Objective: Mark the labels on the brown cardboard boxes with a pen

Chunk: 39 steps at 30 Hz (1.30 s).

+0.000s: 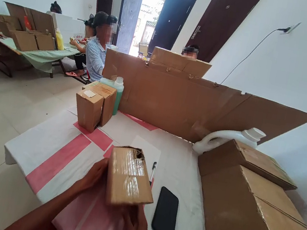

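Both hands on one small taped box [129, 177], held up over the near edge of the table [48, 140], tilted, shiny taped face up. Left hand [94, 176] grips the box's left side: fingers wrap along that edge, tips hidden behind the cardboard. Right hand [135, 227] supports it from below at the near right corner; palm and knuckles show, fingers are under the box, so can't tell how tightly they curl, but the box rests on them. Far top corner of the box is torn open, ragged hole visible. Just beyond the box, a white sheet of paper [147, 151] with a pen [153, 172] lying along its right edge. A black phone [166, 215] lies flat, screen dark, just right of the box, near the right hand, not touching it. Far left on the table: two small brown cartons [94, 106] side by side, a green bottle [118, 93] touching behind them. Right side: a large open carton [253, 204], with a white jug [226, 138] lying behind it. A cardboard screen [191, 102] stands across the far edge. Other people sit at tables far left and behind the screen.
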Available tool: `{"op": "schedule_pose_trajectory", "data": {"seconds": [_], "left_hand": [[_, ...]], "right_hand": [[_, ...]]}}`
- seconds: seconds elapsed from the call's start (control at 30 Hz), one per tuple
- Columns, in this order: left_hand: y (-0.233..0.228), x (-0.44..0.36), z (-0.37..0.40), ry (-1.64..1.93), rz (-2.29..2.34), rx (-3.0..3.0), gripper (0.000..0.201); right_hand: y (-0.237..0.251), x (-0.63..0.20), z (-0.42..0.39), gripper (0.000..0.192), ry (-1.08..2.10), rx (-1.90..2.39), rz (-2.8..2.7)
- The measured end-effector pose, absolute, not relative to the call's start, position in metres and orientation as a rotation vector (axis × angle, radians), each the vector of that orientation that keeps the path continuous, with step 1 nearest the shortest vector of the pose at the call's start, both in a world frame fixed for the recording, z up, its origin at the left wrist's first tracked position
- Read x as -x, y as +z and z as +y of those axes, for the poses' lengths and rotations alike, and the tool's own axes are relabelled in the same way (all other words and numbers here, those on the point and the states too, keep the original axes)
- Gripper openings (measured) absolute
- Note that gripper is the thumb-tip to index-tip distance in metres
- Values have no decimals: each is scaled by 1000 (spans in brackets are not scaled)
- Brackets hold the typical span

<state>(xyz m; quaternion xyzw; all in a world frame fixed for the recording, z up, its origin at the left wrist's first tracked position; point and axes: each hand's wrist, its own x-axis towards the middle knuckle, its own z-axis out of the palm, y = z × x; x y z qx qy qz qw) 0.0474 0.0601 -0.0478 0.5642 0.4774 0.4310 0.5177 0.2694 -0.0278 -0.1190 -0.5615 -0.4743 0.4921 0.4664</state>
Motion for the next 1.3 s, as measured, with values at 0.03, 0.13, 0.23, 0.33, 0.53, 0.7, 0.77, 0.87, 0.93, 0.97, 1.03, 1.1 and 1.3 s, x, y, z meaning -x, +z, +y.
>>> {"op": "schedule_pose_trajectory", "data": {"seconds": [0.03, 0.13, 0.23, 0.33, 0.53, 0.7, 0.77, 0.87, 0.93, 0.97, 1.03, 1.1, 1.3], "left_hand": [[-46, -38, 41, 1018, 1161, -1358, 66], [-31, -13, -15, 904, 1313, -1370, 59], [-7, -1, -53, 783, 1441, -1420, 55], [10, 1, -64, 780, 1473, -1440, 52], [-27, 10, -68, 649, 1254, -1803, 83], [-54, 7, -86, 555, 1246, -1912, 92], [-39, 4, -86, 682, 1280, -1856, 69], [4, 11, -74, 879, 1388, -1791, 51], [30, 20, -58, 1003, 1447, -1770, 46], [39, 25, -48, 1063, 1473, -1759, 45], [44, 30, -28, 1179, 1534, -1716, 47], [33, 27, -11, 1260, 1579, -1631, 49], [-28, -2, -12, 1303, 1565, -1252, 60]], "right_hand": [[-117, -278, -37, 60, 1269, 1353, -1152], [-96, -294, -62, 56, 1414, 1293, -1137], [-65, -288, -66, 58, 1445, 1354, -1104], [-45, -273, -52, 61, 1394, 1444, -1090], [-68, -274, -60, 63, 1193, 1568, -1143], [-88, -276, -105, 62, 1171, 1462, -1309], [-76, -269, -106, 61, 1032, 1463, -1426], [-32, -258, -86, 44, 880, 1452, -1539], [1, -250, -64, 43, 866, 1406, -1561], [14, -244, -51, 46, 881, 1384, -1566], [27, -230, -29, 50, 938, 1334, -1566], [22, -216, -13, 54, 997, 1279, -1556], [-37, -190, -10, 77, 1098, 1222, -1521]]}}
